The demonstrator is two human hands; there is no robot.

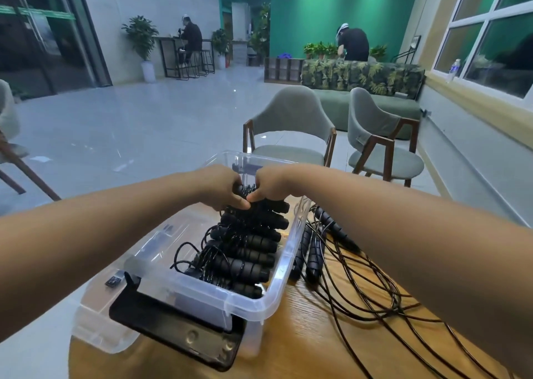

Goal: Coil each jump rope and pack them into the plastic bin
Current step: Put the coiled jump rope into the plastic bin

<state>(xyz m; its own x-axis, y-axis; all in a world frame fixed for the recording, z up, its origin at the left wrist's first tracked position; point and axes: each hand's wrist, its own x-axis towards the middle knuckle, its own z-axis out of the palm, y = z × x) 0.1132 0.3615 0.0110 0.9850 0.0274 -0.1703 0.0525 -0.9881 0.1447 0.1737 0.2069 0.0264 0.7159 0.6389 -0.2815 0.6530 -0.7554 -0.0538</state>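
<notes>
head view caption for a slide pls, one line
Left hand and right hand grip a coiled jump rope at the far end of the plastic bin, loose ropes waiting on the table.

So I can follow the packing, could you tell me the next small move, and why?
Probably lower the coiled rope into the far end of the bin: the left hand and right hand both grip it above the packed row, and space shows there.

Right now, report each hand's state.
Left hand: grips the coiled jump rope at the plastic bin's far end.
Right hand: grips the same rope.
</notes>
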